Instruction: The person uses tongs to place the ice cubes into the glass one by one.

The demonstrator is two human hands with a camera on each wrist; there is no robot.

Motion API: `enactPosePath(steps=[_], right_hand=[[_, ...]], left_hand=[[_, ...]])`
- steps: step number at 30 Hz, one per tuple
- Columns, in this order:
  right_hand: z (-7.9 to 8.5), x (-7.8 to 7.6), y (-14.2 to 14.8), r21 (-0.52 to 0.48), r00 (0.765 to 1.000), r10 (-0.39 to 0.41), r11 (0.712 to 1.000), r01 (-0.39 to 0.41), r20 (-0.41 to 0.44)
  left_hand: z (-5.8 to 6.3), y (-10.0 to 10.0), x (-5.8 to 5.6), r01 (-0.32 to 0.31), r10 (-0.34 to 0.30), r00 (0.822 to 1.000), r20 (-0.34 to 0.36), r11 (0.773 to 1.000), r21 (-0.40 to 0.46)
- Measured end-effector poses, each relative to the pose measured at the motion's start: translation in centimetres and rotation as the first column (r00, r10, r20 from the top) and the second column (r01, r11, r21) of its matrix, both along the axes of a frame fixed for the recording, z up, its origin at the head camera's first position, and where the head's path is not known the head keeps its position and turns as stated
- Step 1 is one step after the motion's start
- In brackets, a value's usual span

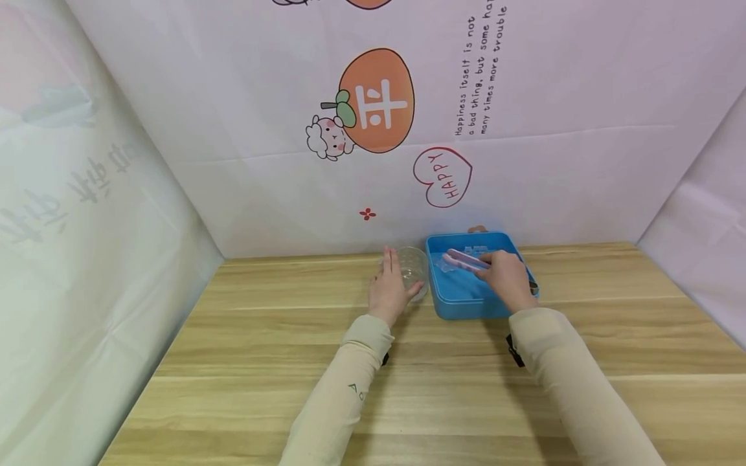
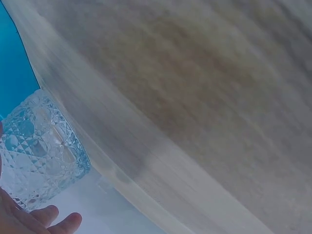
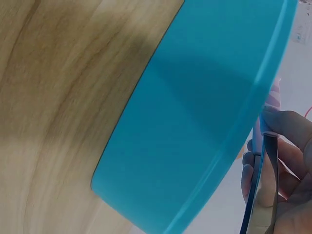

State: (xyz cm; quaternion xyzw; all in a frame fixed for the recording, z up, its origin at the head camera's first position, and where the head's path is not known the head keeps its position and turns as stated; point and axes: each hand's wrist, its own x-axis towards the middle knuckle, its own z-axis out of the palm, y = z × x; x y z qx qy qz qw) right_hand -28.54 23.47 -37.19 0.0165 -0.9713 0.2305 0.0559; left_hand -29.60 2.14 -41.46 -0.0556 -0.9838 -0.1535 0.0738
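Note:
A clear cut-glass tumbler (image 1: 414, 264) stands just left of the blue box (image 1: 472, 310). My left hand (image 1: 389, 291) holds the tumbler from its left side, thumb on the near side and fingers reaching along the far side. The diamond-pattern glass (image 2: 46, 146) fills the lower left of the left wrist view. My right hand (image 1: 506, 277) grips a pair of tongs (image 1: 466, 259) with pinkish-purple ends and a metal handle (image 3: 267, 195). Their tips are over the box, beside clear ice-like pieces (image 1: 476, 250). Whether the tips hold a piece, I cannot tell.
The box sits near the back edge of the wooden table (image 1: 262, 336), close to a printed white cloth backdrop (image 1: 280, 194). More white cloth (image 1: 70, 259) hangs at the left and right sides.

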Motion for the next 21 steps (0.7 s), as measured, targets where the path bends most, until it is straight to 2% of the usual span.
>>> enactPosePath(steps=[7, 13, 21], right_hand=[[-0.7, -0.5, -0.1, -0.001, 0.997, -0.035, 0.999, 0.035, 0.070], [-1.7, -1.0, -0.4, 0.025, 0.995, -0.051, 0.998, 0.049, 0.085], [-1.4, -1.0, -1.1, 0.055, 0.995, -0.055, 0.997, 0.051, 0.088]], left_hand=[[0.0, 0.0, -0.2, -0.001, 0.001, 1.000, -0.006, 1.000, 0.006], [0.0, 0.1, -0.4, 0.008, -0.008, 1.000, 0.007, 1.000, -0.003], [0.1, 0.0, -0.4, 0.005, -0.005, 1.000, 0.014, 1.000, -0.006]])
